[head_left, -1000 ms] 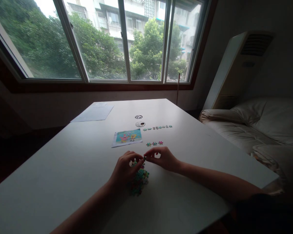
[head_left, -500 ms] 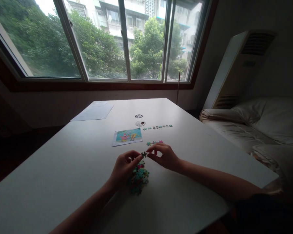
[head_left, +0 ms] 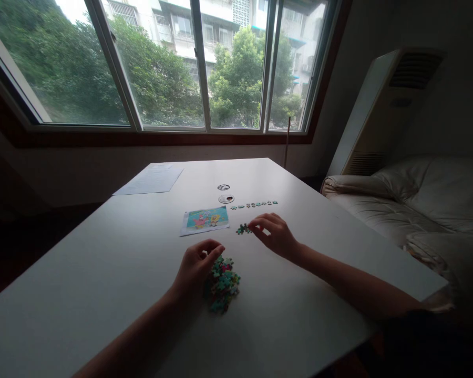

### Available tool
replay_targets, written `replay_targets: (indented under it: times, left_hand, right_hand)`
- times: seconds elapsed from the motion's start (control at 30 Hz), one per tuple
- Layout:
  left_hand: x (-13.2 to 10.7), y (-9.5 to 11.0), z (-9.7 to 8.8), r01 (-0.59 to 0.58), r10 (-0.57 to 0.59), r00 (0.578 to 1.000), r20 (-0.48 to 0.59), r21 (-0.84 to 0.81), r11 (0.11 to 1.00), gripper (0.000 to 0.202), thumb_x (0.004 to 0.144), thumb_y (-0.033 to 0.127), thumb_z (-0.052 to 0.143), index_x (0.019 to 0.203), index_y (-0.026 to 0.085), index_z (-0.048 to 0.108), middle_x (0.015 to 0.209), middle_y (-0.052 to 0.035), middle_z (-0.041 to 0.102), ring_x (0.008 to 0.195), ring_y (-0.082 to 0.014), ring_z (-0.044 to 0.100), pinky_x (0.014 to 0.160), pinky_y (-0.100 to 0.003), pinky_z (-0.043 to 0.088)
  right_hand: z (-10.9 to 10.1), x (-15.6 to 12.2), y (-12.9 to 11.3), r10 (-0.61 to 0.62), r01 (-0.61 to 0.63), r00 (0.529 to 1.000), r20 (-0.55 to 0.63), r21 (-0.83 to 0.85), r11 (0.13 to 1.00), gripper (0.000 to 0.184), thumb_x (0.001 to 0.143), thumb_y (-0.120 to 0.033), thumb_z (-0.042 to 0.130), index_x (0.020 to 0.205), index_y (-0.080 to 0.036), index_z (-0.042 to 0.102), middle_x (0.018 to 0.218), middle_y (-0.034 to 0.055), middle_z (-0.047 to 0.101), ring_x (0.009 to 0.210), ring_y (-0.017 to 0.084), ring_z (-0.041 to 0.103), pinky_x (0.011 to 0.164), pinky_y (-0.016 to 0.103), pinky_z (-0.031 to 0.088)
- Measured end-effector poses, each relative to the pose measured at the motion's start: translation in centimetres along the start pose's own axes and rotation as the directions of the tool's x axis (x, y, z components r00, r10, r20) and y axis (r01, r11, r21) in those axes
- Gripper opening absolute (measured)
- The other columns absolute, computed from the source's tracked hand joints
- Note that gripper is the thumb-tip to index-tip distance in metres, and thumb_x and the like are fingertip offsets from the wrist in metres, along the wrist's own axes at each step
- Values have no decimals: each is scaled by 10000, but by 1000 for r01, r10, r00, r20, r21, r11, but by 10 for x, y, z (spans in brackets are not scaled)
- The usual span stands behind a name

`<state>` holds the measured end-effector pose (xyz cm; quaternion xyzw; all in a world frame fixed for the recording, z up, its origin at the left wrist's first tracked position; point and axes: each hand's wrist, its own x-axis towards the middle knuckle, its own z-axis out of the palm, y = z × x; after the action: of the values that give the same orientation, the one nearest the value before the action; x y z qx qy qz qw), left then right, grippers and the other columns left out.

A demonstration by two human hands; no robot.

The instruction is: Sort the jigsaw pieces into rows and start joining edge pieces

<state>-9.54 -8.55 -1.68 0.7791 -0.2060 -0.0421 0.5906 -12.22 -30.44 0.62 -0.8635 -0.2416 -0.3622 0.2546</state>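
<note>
Puzzle piece (head_left: 243, 228) is pinched in right hand's (head_left: 275, 235) near-closed grip, beside picture card (head_left: 207, 218); lower flat, release gently. Left hand's (head_left: 195, 266) grip looks closed, nothing visible inside, beside pile (head_left: 223, 290).

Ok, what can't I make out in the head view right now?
In the head view:
Pile: lower pieces, hidden under those on top.
Right hand: whatever lies directly behind it, covered by the hand.
Left hand: anything between its fingertips, too small and dark.
Paper sheet: its print, too small.
</note>
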Motion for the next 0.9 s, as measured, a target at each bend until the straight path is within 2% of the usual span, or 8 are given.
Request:
replay_targets:
  times: [0.17, 0.4, 0.7, 0.9]
  left_hand:
    - [3, -7, 0, 16, -16, 1000, -11, 2, 1000, 279, 706, 410, 575, 679, 134, 602, 586, 9, 536, 479, -92, 429, 438, -186, 325]
    - [2, -1, 2, 6, -6, 1000, -3, 8, 1000, 260, 698, 396, 587, 658, 140, 596, 553, 29, 516, 458, -80, 405, 426, -180, 298]
    - [3, 0, 0, 11, -11, 1000, 8, 17, 1000, 256, 699, 390, 581, 655, 138, 596, 553, 27, 509, 461, -82, 397, 431, -185, 300]
    - [2, -2, 0, 10, -10, 1000, 19, 1, 1000, 252, 712, 381, 580, 665, 135, 593, 566, 33, 493, 470, -73, 384, 438, -177, 302]
  right_hand:
    - [-17, 9, 14, -15, 11, 999, -49, -96, 995, 129, 842, -263, 495, 864, -204, 608, 843, 40, 653, 782, 142, 587, 721, 285, 426]
    - [-20, 12, 13, 59, -64, 989, -135, -30, 998, 137, 839, -274, 498, 837, -195, 610, 804, 34, 647, 722, 130, 587, 674, 268, 454]
    - [-20, 11, 17, 39, -44, 992, -121, -38, 998, 134, 829, -271, 512, 835, -196, 623, 806, 29, 647, 711, 121, 581, 673, 262, 456]
    - [-27, 15, 33, 46, -47, 999, -3, -50, 998, 147, 818, -274, 516, 825, -183, 631, 814, 38, 633, 640, 102, 561, 615, 240, 442]
